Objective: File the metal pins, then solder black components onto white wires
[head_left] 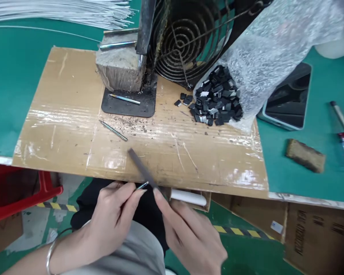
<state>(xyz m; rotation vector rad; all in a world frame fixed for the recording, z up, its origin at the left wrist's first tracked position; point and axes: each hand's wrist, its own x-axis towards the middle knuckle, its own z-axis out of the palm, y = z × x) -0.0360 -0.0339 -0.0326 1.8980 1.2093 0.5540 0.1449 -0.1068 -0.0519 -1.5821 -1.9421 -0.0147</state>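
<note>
My left hand (114,214) is closed around a slim shiny metal rod (142,185), whose end sticks out past the thumb and index finger. In my right hand (189,233) is a flat dark file (140,166), its blade slanting up and left over the cardboard edge. The rod's end is close beside the file; whether they touch I cannot tell. On the cardboard (218,160) lies a pointed metal rod (113,130), and another pointed rod (124,99) rests on a black base plate (129,110).
A wooden block (119,74) with metal rods on top stands before a black fan (180,46). Small black connectors (218,99) spill from a plastic bag (263,57). Rightward are a phone (288,97), a brown sponge (305,155) and a pen (342,120). White wires (60,9) lie back left.
</note>
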